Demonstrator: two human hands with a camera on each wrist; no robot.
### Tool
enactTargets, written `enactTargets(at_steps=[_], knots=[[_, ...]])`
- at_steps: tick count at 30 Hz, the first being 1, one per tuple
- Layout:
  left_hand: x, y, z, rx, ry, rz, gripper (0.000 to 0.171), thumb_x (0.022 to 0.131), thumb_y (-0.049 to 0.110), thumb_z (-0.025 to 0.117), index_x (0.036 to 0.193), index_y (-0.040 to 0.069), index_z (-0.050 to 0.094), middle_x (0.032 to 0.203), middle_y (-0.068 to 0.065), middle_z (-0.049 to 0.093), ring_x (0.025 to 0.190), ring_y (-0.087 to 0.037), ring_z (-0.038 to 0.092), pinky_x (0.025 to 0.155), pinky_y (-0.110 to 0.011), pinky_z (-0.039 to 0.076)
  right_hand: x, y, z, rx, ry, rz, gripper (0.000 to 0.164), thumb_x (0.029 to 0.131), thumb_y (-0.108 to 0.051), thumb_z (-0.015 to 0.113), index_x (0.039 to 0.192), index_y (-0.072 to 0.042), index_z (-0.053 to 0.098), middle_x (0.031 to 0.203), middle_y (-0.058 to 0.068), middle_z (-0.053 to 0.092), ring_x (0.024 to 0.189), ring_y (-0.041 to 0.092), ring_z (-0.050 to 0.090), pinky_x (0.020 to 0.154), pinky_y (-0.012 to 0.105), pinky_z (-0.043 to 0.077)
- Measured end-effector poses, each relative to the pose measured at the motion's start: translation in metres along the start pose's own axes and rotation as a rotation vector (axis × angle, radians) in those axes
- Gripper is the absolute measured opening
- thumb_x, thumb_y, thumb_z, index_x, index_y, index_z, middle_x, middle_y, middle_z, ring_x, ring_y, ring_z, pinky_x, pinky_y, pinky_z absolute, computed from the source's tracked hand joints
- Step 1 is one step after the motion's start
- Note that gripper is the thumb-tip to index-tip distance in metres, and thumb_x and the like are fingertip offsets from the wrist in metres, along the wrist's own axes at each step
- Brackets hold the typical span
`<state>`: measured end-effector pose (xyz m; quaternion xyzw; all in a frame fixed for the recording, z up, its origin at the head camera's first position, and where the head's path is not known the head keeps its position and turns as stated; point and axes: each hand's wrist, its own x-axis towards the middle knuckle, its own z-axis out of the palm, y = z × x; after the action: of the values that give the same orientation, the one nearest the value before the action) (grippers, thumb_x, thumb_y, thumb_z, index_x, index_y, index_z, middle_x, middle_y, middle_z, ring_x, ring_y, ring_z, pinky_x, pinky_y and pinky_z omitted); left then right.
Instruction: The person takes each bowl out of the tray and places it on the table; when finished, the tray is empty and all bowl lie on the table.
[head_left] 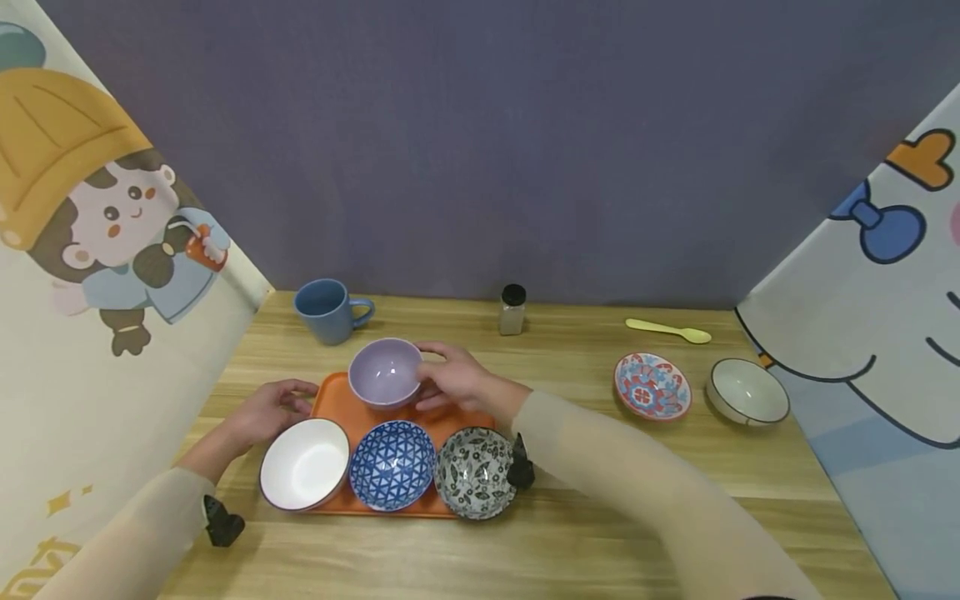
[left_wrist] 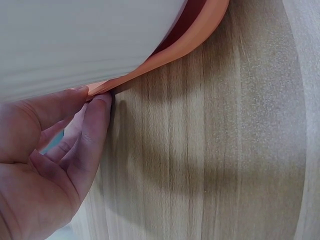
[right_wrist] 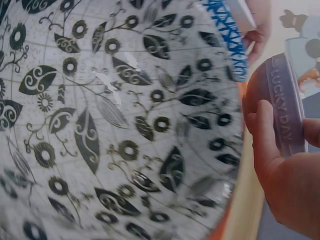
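Note:
My right hand (head_left: 457, 379) pinches the right rim of a purple bowl (head_left: 382, 375), thumb inside and fingers outside. This bowl is over the back of an orange tray (head_left: 332, 402); in the right wrist view its side reads "LUCKY DAY". Along the tray's front stand a white bowl (head_left: 303, 467) at the left, a blue-and-white triangle-patterned bowl (head_left: 393, 467) in the middle, and a bowl with dark leaves and flowers (head_left: 472, 477) at the right. With thumb and finger my left hand (head_left: 273, 410) pinches the tray's left edge, beside the white bowl.
Behind the tray is a blue mug (head_left: 324, 312), with a black-capped glass jar (head_left: 512, 311) farther right. To the right are a red-and-blue patterned bowl (head_left: 652, 386), a dark-rimmed pale bowl (head_left: 747, 392) and a yellow spoon (head_left: 667, 330). Panels (head_left: 525, 150) enclose the back and sides.

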<state>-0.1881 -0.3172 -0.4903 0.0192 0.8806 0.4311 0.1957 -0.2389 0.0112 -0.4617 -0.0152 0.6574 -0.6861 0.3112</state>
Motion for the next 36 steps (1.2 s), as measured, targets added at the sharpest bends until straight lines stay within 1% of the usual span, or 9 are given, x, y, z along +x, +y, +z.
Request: enactTargets(at_steps=[6, 9, 13, 17, 21, 24, 27, 31, 36], knots=[[0.002, -0.002, 0.0, 0.001, -0.007, 0.0, 0.046, 0.088, -0.003, 0.06, 0.133, -0.006, 0.048, 0.101, -0.016, 0.064, 0.091, -0.024, 0.061, 0.071, -0.03, 0.053, -0.015, -0.015, -0.012, 0.051, 0.018, 0.013, 0.067, 0.083, -0.004, 0.059, 0.145, -0.025, 0.043, 0.105, 0.025, 0.066, 0.099, 0.049, 0.064, 0.076, 0.05, 0.056], [0.003, -0.003, -0.001, -0.001, -0.011, 0.001, 0.047, 0.088, -0.002, 0.061, 0.133, -0.006, 0.048, 0.101, -0.016, 0.064, 0.092, -0.024, 0.061, 0.071, -0.03, 0.053, -0.024, -0.022, -0.02, 0.076, 0.02, 0.01, 0.067, 0.084, -0.003, 0.058, 0.145, -0.025, 0.042, 0.109, 0.026, 0.064, 0.103, 0.05, 0.062, 0.075, 0.048, 0.056], [0.003, -0.003, -0.001, 0.002, -0.007, 0.002, 0.047, 0.087, -0.004, 0.061, 0.132, -0.006, 0.049, 0.101, -0.016, 0.065, 0.091, -0.024, 0.061, 0.071, -0.03, 0.053, -0.035, -0.028, -0.032, 0.089, 0.033, 0.008, 0.067, 0.083, -0.003, 0.058, 0.145, -0.025, 0.042, 0.113, 0.026, 0.062, 0.101, 0.048, 0.063, 0.074, 0.046, 0.057], [0.002, -0.002, -0.001, 0.011, -0.002, 0.0, 0.047, 0.086, -0.006, 0.06, 0.132, -0.006, 0.049, 0.1, -0.016, 0.065, 0.091, -0.024, 0.061, 0.07, -0.03, 0.053, -0.046, -0.032, -0.047, 0.093, 0.063, 0.012, 0.068, 0.083, -0.002, 0.057, 0.145, -0.025, 0.042, 0.116, 0.027, 0.061, 0.092, 0.042, 0.067, 0.074, 0.045, 0.057], [0.0, -0.002, -0.001, 0.019, -0.002, -0.002, 0.047, 0.087, -0.006, 0.059, 0.132, -0.006, 0.049, 0.1, -0.016, 0.065, 0.091, -0.024, 0.061, 0.07, -0.03, 0.053, -0.057, -0.034, -0.063, 0.103, 0.101, 0.002, 0.065, 0.084, -0.002, 0.057, 0.144, -0.024, 0.043, 0.116, 0.027, 0.06, 0.083, 0.034, 0.07, 0.074, 0.044, 0.057], [0.0, -0.001, -0.001, 0.025, 0.002, -0.001, 0.047, 0.087, -0.006, 0.06, 0.132, -0.005, 0.05, 0.1, -0.016, 0.065, 0.091, -0.024, 0.061, 0.07, -0.03, 0.052, -0.066, -0.034, -0.074, 0.107, 0.125, -0.013, 0.063, 0.086, -0.002, 0.056, 0.144, -0.024, 0.042, 0.116, 0.027, 0.058, 0.081, 0.032, 0.07, 0.074, 0.044, 0.057], [-0.001, -0.001, -0.001, 0.037, 0.008, -0.002, 0.046, 0.086, -0.005, 0.06, 0.132, -0.006, 0.05, 0.099, -0.015, 0.066, 0.091, -0.024, 0.061, 0.069, -0.03, 0.052, -0.073, -0.032, -0.085, 0.107, 0.147, -0.025, 0.063, 0.087, -0.003, 0.056, 0.145, -0.024, 0.041, 0.118, 0.028, 0.057, 0.083, 0.033, 0.07, 0.079, 0.048, 0.055], [-0.001, -0.001, -0.001, 0.041, 0.012, -0.005, 0.045, 0.087, -0.005, 0.06, 0.131, -0.006, 0.05, 0.098, -0.014, 0.066, 0.09, -0.023, 0.061, 0.068, -0.03, 0.052, -0.083, -0.029, -0.099, 0.112, 0.178, -0.03, 0.066, 0.086, -0.002, 0.056, 0.146, -0.024, 0.039, 0.121, 0.029, 0.054, 0.092, 0.041, 0.067, 0.085, 0.052, 0.052], [0.001, -0.003, -0.001, 0.035, 0.006, -0.005, 0.046, 0.087, -0.004, 0.061, 0.132, -0.005, 0.051, 0.099, -0.015, 0.066, 0.09, -0.023, 0.061, 0.069, -0.03, 0.052, -0.098, -0.023, -0.114, 0.106, 0.208, -0.049, 0.066, 0.087, -0.002, 0.053, 0.148, -0.021, 0.037, 0.128, 0.03, 0.047, 0.096, 0.044, 0.065, 0.082, 0.047, 0.055]])
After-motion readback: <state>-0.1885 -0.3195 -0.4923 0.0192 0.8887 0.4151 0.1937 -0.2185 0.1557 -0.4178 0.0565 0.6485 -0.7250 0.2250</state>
